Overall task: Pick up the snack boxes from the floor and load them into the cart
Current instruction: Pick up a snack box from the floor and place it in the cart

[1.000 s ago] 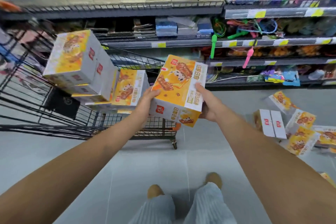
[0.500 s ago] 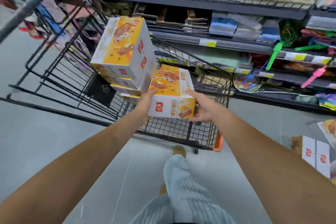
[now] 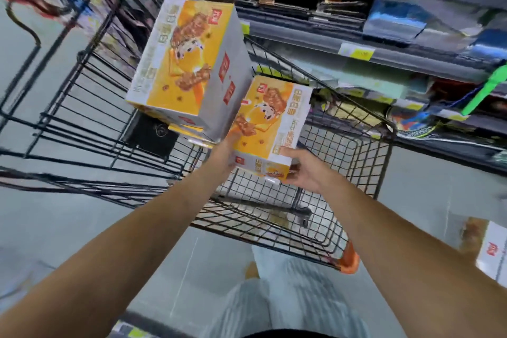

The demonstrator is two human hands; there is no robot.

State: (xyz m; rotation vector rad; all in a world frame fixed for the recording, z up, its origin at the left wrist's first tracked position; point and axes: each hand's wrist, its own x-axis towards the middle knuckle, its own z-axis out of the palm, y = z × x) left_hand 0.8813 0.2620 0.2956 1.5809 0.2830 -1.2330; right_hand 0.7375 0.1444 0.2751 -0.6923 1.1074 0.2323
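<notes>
Snack box point(image 3: 270, 123) is held tilted over the cart point(image 3: 343, 151) basket, just beside the stack of boxes point(image 3: 189, 63) at its 10 o'clock. Left grip point(image 3: 223, 151) clasps the box's left edge at 7 o'clock. Right grip point(image 3: 307, 170) pinches its near right corner at 5 o'clock, thumb on top. Another box point(image 3: 491, 252) lies on the floor at 4 o'clock, by the frame edge. Shelves point(image 3: 384, 44) are behind at 1 o'clock.

Red logo squares point(image 3: 224, 71) on snack boxes point(image 3: 189, 63) — blurred, unreadable, yellow shelf tag point(image 3: 356, 53) likewise

Orange-and-white snack box point(image 3: 270, 129), black cart point(image 3: 354, 162)
</notes>
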